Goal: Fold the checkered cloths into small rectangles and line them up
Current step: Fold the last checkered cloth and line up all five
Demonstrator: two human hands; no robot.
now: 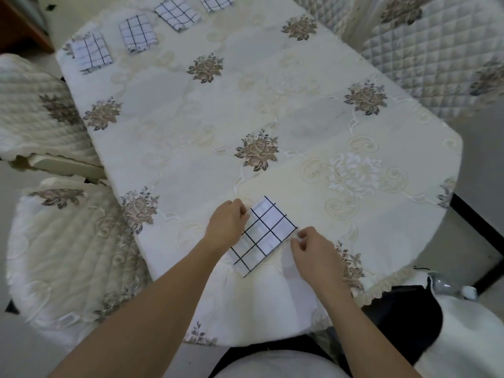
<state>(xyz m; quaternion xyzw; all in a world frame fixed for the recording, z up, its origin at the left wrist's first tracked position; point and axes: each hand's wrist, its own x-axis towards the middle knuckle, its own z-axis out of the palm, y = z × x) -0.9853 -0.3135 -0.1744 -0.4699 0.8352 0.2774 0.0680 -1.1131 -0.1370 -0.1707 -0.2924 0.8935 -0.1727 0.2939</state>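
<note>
The part-folded checkered cloth (263, 236) lies at the near edge of the surface (300, 105). The left hand (227, 225) grips its left edge and the right hand (306, 245) pinches the right corner. It looks thin, light and floppy, so corners and edges are probably the best hold.

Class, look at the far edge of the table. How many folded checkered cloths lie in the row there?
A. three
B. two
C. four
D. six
C: the row of folded cloths along the far edge of the table counts four; the fifth cloth lies near the person, held at its edges by the left hand and the right hand.
</note>
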